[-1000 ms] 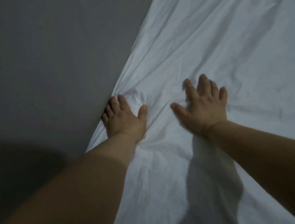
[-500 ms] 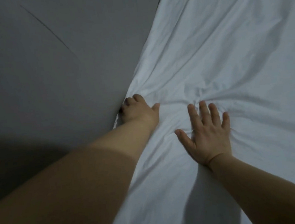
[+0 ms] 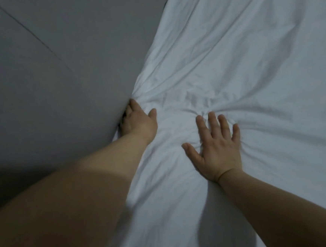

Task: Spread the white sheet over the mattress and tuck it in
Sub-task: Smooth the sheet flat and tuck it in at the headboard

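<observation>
**Sheet edge goes down the gap beside the wall**

The white sheet [image 3: 231, 63] lies spread across the mattress, which it hides entirely in this view, and its near-wall edge is being worked downward. The left hand [image 3: 136, 121] presses into the narrow seam where bed meets the grey wall [image 3: 56, 73]; its fingers disappear into that gap, so whether they pinch cloth or simply push it cannot be told, though the thumb lies out straight on top. Creases fan from this hand, which suggests the fabric is being drawn down there. Just to its right, the right hand [image 3: 216, 148] lies flat and spread, fingers straight, palm down on the sheet, apparently pinning the cloth so the tuck does not drag the whole spread sideways. A knot of wrinkles gathers at its fingertips. Room is tight on the left hand's outer side, with the wall hard against the sheet's edge; beyond the right hand, the sheet runs open and largely smooth toward the far end of the bed.
</observation>
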{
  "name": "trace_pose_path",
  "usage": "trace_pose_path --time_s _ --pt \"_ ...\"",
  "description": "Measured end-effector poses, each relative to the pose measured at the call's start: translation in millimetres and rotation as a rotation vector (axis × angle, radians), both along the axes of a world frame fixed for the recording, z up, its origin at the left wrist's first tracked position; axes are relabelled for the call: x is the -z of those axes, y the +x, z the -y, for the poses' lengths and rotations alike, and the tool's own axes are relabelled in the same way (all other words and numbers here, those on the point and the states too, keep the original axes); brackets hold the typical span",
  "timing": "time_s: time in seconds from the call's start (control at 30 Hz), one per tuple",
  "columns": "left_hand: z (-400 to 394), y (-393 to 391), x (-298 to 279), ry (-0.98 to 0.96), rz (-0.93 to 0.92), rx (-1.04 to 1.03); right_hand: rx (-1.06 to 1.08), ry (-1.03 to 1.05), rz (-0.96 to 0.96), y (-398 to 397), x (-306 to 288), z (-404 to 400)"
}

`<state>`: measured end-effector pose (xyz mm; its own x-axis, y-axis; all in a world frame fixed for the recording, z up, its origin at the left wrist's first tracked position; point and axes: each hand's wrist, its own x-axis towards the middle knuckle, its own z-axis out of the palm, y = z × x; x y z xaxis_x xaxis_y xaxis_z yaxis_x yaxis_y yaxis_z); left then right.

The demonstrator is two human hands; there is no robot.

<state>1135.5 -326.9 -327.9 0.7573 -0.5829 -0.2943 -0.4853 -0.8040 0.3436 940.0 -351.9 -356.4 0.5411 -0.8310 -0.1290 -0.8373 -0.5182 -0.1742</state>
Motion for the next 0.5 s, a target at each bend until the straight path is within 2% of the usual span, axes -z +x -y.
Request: trace_pose_path --time_s 0.07,0.13,0.23,0.37,0.47,0.5 --pt "-31.2 -24.8 -1.3 -0.07 0.141 0.001 -0.008 0.002 0.001 -0.8 3.3 0.6" --pt "-70.5 -59.4 2.4 0.003 0.225 0.085 -0.004 -0.035 -0.007 -0.5 4.3 2.6" --pt "-116.2 -81.8 19.1 0.166 0.154 0.18 -0.008 -0.063 0.012 -1.7 2.4 5.1" --pt "-125.9 -68.7 33.5 0.15 0.113 0.149 -0.001 -0.049 -0.053 1.9 -3.0 -2.0" --pt "-125.9 -60.3 23.3 0.154 0.077 0.222 0.136 -0.021 -0.193 -55.5 -9.5 -23.5" --pt "-133.5 -61.9 14.4 0.153 0.018 0.26 0.226 -0.007 -0.269 -100.7 -21.2 -41.1"
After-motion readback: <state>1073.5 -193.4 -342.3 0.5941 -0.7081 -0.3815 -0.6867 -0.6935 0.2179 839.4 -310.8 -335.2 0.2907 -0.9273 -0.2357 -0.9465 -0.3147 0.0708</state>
